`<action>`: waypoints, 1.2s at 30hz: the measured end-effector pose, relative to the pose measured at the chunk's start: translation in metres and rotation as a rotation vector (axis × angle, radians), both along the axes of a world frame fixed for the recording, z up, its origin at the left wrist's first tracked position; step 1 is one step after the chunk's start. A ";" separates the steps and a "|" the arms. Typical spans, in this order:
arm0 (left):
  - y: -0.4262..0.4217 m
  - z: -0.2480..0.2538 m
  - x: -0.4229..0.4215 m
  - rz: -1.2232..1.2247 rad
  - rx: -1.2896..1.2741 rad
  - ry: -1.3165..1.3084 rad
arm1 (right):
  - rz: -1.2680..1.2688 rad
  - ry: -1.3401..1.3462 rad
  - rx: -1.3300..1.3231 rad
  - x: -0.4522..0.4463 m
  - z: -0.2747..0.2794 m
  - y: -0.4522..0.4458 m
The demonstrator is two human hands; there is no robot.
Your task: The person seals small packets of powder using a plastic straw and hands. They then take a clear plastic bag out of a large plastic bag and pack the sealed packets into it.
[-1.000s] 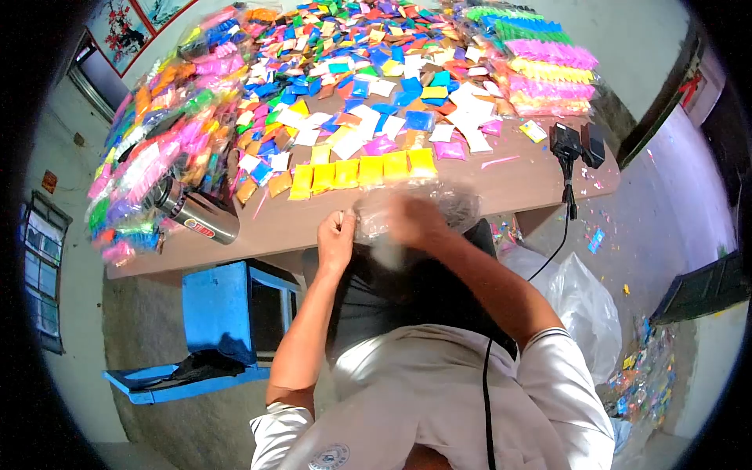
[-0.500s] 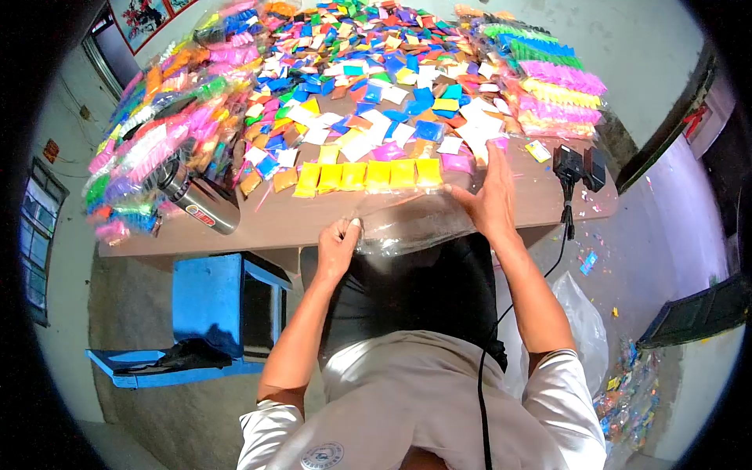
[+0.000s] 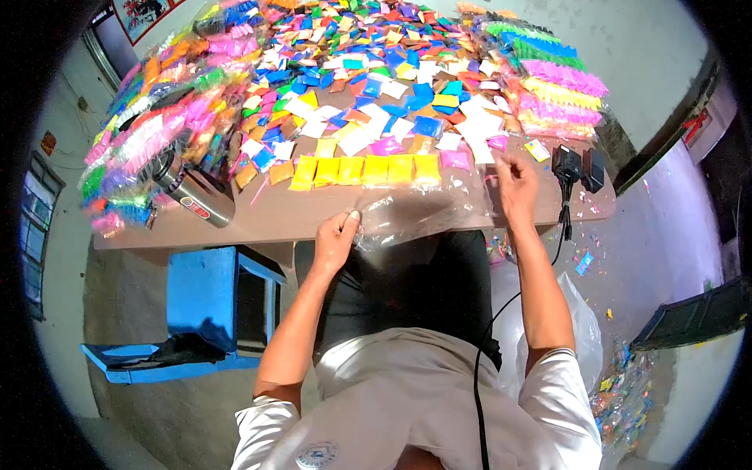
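Note:
My left hand (image 3: pixel 337 239) pinches the left edge of a clear plastic bag (image 3: pixel 419 213) between thumb and fingers. The bag spreads over the table's front edge, above my lap. Just right of it is my right hand (image 3: pixel 518 189), fingers loosely bent and apart, with nothing visible in them. Behind the bag, several yellow packets (image 3: pixel 352 170) stand side by side in a row. A pink packet (image 3: pixel 455 160) is at the row's right end, and an orange-brown packet (image 3: pixel 280 172) lies to its left.
A heap of coloured packets (image 3: pixel 345 70) covers the back of the table (image 3: pixel 266 213). Bagged packets are stacked left (image 3: pixel 168 125) and right (image 3: pixel 560 74). A steel flask (image 3: pixel 205 200) lies left; black adapters (image 3: pixel 576 166) with a cable sit right. A blue chair (image 3: pixel 202 290) stands below left.
My right hand has left the bag's right side, moving right, and its stretched fingers have bent. My left hand keeps its pinch on the bag, which lies more spread out.

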State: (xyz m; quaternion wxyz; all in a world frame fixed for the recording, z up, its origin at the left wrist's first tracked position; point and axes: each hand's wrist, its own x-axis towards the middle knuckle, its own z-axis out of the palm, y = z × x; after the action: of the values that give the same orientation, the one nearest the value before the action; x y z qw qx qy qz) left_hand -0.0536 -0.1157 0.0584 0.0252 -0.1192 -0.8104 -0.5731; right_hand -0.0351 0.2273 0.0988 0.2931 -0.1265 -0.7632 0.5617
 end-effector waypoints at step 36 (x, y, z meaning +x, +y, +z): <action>-0.015 0.002 -0.013 0.080 0.003 0.010 | 0.458 -0.130 0.784 0.004 -0.018 -0.073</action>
State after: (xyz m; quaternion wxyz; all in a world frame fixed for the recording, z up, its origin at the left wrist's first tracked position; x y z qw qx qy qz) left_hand -0.0665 -0.1306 0.0602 0.0524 -0.0893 -0.8136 -0.5722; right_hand -0.0314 0.1539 0.0809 0.1385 0.1310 -0.9433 0.2717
